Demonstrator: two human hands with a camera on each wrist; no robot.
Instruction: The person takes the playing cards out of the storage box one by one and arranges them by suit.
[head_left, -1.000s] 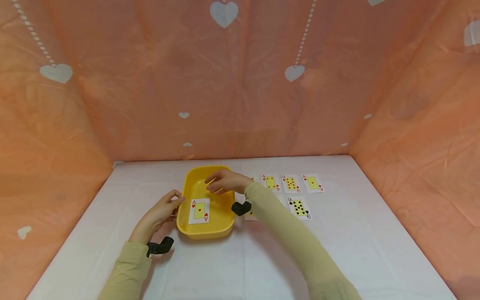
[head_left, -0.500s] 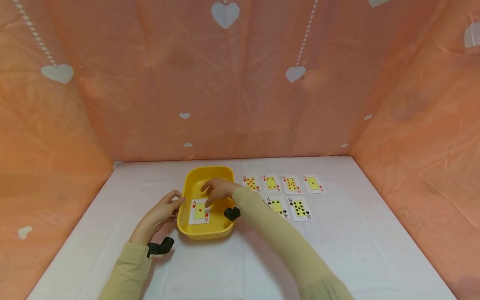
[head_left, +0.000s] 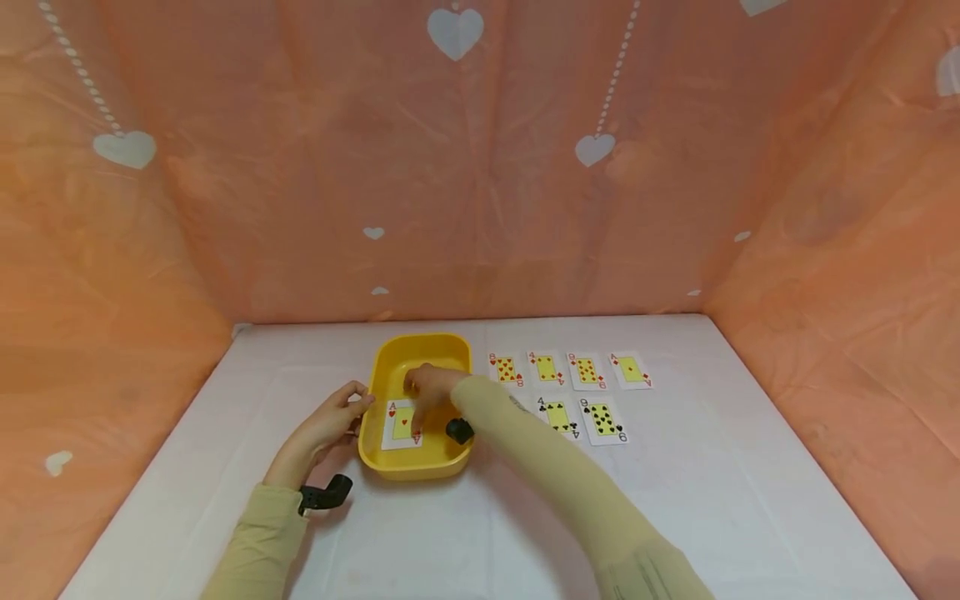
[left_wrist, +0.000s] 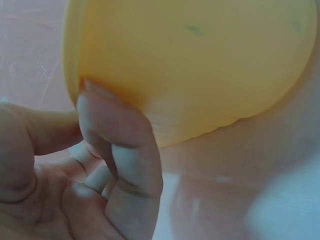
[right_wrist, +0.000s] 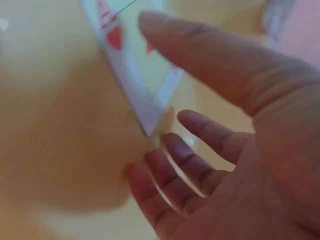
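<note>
A yellow plastic tub stands on the white cloth, left of the middle. My left hand pinches its left rim; in the left wrist view the thumb and index finger meet at the edge. An ace of hearts playing card lies face up on the tub's floor. My right hand is inside the tub, its thumb over the card's right side. In the right wrist view the thumb overlaps the card, and the other fingers are spread apart, beside its near corner.
Right of the tub, a back row holds an eight of hearts, a four of diamonds, a nine of diamonds and an ace of diamonds. Before it lie a four of clubs and nine of spades. My right sleeve crosses the front row's left end.
My right hand has moved down and slightly left, from the tub's back part to the ace of hearts. The eight of hearts and four of clubs have come into view. My left hand stays put.
</note>
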